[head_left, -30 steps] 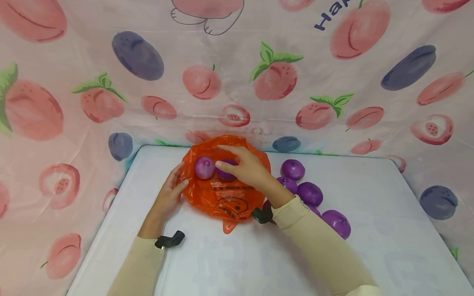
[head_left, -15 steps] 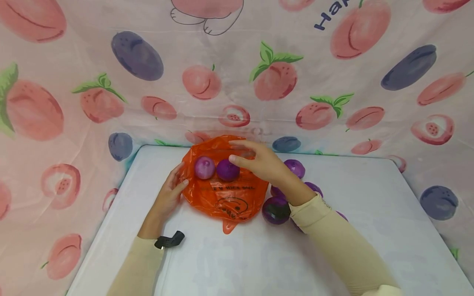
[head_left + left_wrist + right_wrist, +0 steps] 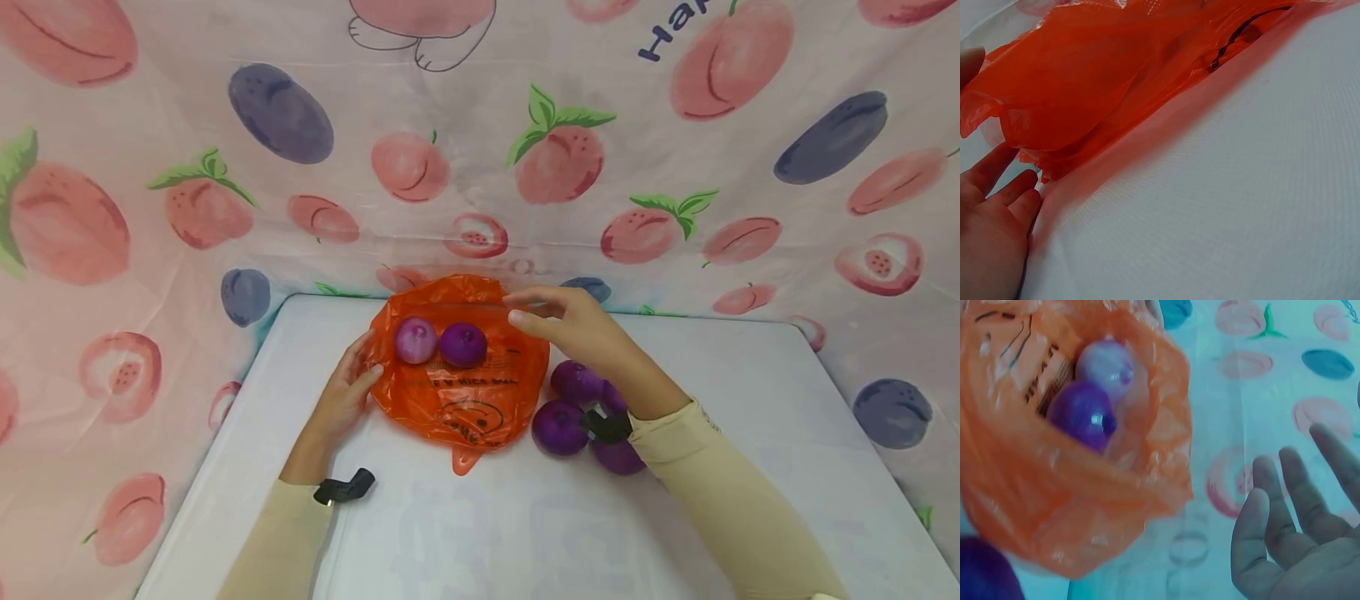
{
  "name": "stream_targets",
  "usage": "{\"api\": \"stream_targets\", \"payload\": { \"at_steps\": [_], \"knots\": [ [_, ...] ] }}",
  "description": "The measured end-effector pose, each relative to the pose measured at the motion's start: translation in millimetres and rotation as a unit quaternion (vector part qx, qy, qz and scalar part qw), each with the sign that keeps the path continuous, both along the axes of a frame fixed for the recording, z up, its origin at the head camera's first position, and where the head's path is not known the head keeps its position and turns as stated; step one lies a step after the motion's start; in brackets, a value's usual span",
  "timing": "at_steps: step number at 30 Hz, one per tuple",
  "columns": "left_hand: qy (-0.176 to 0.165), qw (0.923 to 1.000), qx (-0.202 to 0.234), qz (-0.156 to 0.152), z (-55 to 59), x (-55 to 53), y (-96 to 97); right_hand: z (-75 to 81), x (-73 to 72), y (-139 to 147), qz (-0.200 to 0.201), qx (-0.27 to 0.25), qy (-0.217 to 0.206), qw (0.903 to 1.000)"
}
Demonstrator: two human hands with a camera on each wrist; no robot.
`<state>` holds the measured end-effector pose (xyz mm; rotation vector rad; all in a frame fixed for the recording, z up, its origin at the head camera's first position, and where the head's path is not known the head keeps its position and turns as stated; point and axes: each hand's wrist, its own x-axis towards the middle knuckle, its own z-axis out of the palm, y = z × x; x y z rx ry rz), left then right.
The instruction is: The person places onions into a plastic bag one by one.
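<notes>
An orange-red plastic bag (image 3: 465,417) lies with its mouth spread, two purple onions inside: a paler onion (image 3: 416,341) and a darker onion (image 3: 463,345). At the bag's left rim is my left hand (image 3: 341,400), its fingertips touching the plastic. The left wrist view shows the fingers of this left hand (image 3: 997,212) fairly straight, well apart from the thumb. Over the bag's right rim, my right hand (image 3: 585,329) holds nothing. Seen from the right wrist, the right hand (image 3: 1304,537) has its fingers spread, to one side of the bag (image 3: 1085,519).
Several more purple onions lie right of the bag, among them one onion (image 3: 559,427) close to the bag and another (image 3: 576,382) behind it. The right forearm partly covers this group. A fruit-printed cloth (image 3: 480,175) rises behind the white table (image 3: 465,533).
My right hand has drawn back to the right, away from the darker onion, which stays in the bag beside the paler one. My left hand has stayed at the rim.
</notes>
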<state>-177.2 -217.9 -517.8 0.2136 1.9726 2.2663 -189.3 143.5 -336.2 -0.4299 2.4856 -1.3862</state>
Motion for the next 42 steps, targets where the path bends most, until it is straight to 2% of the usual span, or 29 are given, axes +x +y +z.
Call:
{"api": "stream_targets", "payload": {
  "at_steps": [8, 13, 26, 35, 42],
  "knots": [
    [-0.004, 1.0000, 0.001, 0.000, -0.7, -0.2, 0.0, -12.6, -0.6, 36, -0.001, 0.022, -0.011, 0.9997],
    [0.002, 1.0000, 0.003, 0.000, -0.4, -0.3, 0.2, -18.8, 3.5, 58, -0.001, 0.017, -0.008, 0.9998],
    [0.011, 0.9999, 0.002, 0.001, -1.5, 0.0, 1.4, -41.8, 13.6, 123, 0.039, 0.006, 0.023, 0.9989],
    [-0.010, 0.9999, -0.003, 0.002, 1.1, 1.3, 1.1, -63.5, 18.0, 170, 0.066, 0.005, 0.000, 0.9978],
    [-0.010, 0.9999, 0.001, 0.000, 2.8, 1.5, 0.9, -74.8, 20.2, 202, 0.066, 0.019, -0.049, 0.9964]
  ]
}}
